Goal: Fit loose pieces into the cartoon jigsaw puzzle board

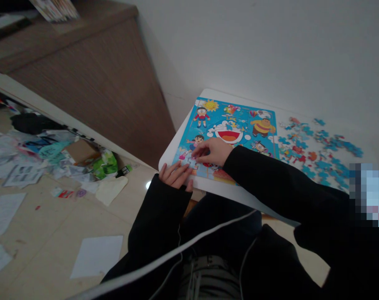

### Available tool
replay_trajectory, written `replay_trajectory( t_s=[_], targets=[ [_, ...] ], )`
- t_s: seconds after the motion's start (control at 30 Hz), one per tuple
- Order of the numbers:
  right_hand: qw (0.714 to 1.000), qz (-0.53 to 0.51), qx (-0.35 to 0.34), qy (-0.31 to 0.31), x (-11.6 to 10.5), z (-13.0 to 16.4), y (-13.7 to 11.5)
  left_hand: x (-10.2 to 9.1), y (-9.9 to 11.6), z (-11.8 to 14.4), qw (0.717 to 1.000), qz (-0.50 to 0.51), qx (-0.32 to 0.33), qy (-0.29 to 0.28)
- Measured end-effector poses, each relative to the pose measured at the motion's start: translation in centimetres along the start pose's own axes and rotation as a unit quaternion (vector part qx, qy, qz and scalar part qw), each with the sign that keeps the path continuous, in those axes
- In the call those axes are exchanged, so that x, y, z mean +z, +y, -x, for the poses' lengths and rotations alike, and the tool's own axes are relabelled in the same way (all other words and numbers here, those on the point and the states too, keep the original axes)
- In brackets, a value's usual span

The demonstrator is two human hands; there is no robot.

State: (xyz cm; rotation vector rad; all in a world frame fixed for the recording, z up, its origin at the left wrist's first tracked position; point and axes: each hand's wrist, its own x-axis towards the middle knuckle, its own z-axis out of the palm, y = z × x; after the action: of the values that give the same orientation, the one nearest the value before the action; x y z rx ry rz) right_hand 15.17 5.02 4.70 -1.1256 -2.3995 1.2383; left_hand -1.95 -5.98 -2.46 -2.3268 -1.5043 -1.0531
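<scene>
A blue jigsaw puzzle board [239, 106] printed with cartoon figures, a sun and a big open red mouth lies on a white table [167, 157]. My right hand [216, 151] reaches over its lower left part, thumb and fingers pinched together close to the surface. Whatever is between those fingertips is too small to make out. At the near left corner of the board rests my left hand [175, 174], its fingers stretched out and holding nothing. Many loose jigsaw pieces [323, 152], mostly blue with some red, are spread to the right of the board.
A wooden cabinet [108, 79] stands left of the table, against a pale wall [254, 46]. Papers, bags and a cardboard box [80, 152] litter the floor at left. A white cable [176, 250] crosses in front of my lap.
</scene>
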Motion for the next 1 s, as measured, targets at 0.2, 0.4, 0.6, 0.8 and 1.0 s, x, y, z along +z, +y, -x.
replay_trajectory(
  t_s=[0.2, 0.4, 0.6, 0.8, 1.0],
  targets=[
    [0.992, 0.096, -0.028, 0.078, 0.2, 0.8, 0.4, -0.3, 0.1, -0.1, 1.000, 0.000, -0.007, -0.010],
    [0.984, 0.156, -0.053, 0.068, 0.5, 1.0, 1.0, -0.3, 0.1, -0.3, 1.000, -0.007, -0.012, 0.002],
    [0.967, 0.242, -0.064, 0.050, 0.7, 1.2, 0.5, -0.1, 0.2, -0.4, 1.000, -0.002, -0.021, 0.011],
    [0.941, 0.328, -0.076, 0.031, 0.8, 1.2, -0.1, -0.1, 0.0, -0.5, 0.999, 0.024, -0.019, 0.012],
    [0.937, 0.329, -0.105, 0.049, 0.7, 1.0, -0.1, -0.3, 0.0, -0.7, 0.998, 0.044, -0.037, 0.000]
  ],
)
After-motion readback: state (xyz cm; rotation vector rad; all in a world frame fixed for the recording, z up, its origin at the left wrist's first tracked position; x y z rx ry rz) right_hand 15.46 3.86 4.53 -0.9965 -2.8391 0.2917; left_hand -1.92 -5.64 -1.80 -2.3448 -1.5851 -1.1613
